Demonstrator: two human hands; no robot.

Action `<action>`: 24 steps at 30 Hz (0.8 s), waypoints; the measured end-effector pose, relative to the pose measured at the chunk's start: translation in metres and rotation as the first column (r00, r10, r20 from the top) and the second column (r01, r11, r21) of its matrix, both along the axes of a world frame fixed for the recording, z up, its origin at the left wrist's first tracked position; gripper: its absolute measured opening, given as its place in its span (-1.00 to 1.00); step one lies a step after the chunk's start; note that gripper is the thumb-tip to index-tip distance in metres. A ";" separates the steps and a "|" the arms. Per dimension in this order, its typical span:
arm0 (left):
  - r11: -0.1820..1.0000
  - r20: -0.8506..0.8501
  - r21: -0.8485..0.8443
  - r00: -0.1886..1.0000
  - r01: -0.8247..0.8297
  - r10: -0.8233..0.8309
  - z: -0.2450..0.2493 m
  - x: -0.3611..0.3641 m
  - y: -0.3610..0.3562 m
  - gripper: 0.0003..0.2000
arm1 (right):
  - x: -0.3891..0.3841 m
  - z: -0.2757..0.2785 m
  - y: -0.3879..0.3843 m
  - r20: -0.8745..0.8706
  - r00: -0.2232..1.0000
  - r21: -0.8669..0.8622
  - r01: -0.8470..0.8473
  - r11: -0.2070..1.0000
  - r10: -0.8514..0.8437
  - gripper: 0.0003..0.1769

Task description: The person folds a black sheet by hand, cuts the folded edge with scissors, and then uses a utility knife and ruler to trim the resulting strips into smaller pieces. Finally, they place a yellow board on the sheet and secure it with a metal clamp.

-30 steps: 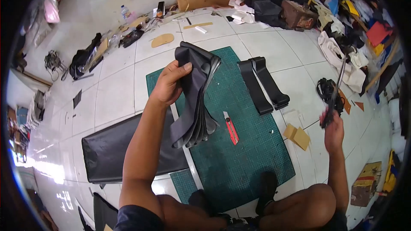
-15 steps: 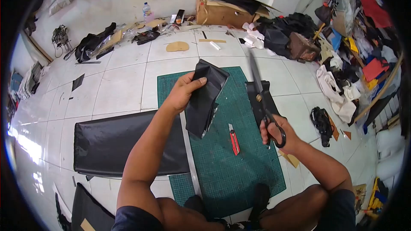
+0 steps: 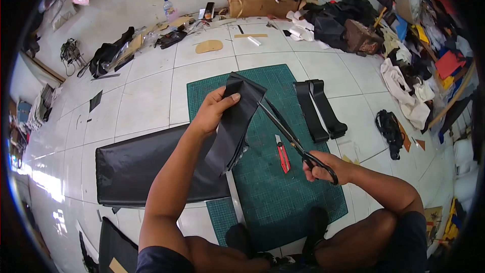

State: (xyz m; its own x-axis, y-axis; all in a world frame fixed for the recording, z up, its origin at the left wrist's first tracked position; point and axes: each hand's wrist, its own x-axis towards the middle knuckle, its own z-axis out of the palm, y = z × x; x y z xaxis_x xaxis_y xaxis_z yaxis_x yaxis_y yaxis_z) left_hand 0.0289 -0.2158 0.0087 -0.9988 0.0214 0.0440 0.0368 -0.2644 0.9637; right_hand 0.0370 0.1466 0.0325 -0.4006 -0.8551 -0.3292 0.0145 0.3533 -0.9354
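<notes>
Since half a sec ago: right hand [image 3: 323, 168] dropped low, swung long black scissors [image 3: 285, 131] from pointing up to aiming at bundle. Blades spread now, tips right at its edge. Left hand [image 3: 214, 112] clamped on folded bundle of black leather-like sheets [image 3: 235, 124], held up over green cutting mat [image 3: 283, 197]. Right hand gripping scissor loops. Progress, my guess: no cut in bundle visible yet. Two folded black strips [image 3: 321, 108] lie at mat's edge, look finished. Red utility knife [image 3: 283, 155] lying idle on mat.
</notes>
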 end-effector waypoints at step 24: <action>0.956 -0.039 -0.232 0.981 0.177 -0.191 -0.006 0.007 0.034 -0.74 | -0.003 0.011 0.021 0.066 0.998 0.049 -0.022 0.999 0.019 -0.29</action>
